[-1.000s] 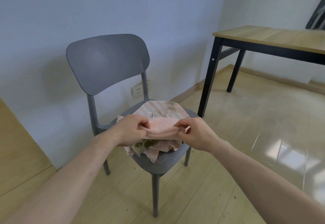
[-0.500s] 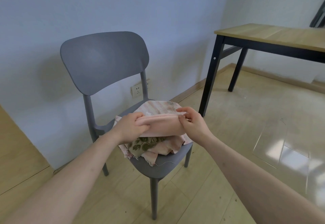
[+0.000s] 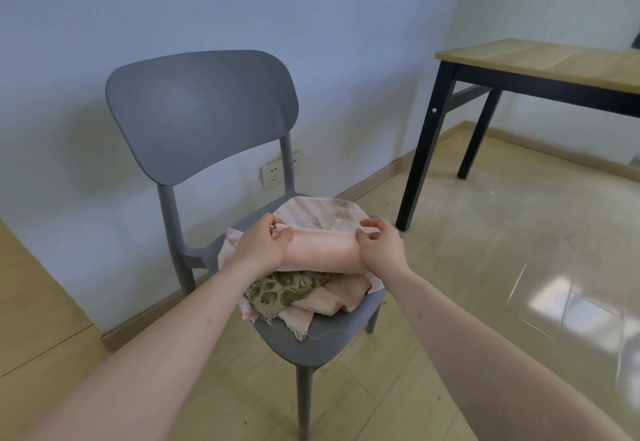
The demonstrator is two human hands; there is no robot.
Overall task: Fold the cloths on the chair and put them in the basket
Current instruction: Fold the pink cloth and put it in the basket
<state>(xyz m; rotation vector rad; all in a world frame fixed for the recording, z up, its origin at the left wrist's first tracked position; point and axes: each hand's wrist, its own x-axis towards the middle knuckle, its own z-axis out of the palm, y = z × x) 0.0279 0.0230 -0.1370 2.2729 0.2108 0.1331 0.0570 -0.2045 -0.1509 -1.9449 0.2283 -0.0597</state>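
Cloths (image 3: 304, 288) lying heaped on chair (image 3: 204, 111) seat. You are pinching pink cloth (image 3: 323, 250) above heap: left hand (image 3: 263, 248) gripping one end, right hand (image 3: 379, 248) other. Basket not showing. Risk: fold likely slipping open if either pinch loosens; frayed edge (image 3: 298, 328) overhanging seat front, possibly sliding off.

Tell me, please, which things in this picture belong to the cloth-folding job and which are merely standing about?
Part of the job:
- pink cloth, held at each end by the left hand and right hand
- leaf-print cloth and the other cloths in the pile
- grey chair bearing them
No basket is in view.

Just standing about:
- wooden table
- wall socket
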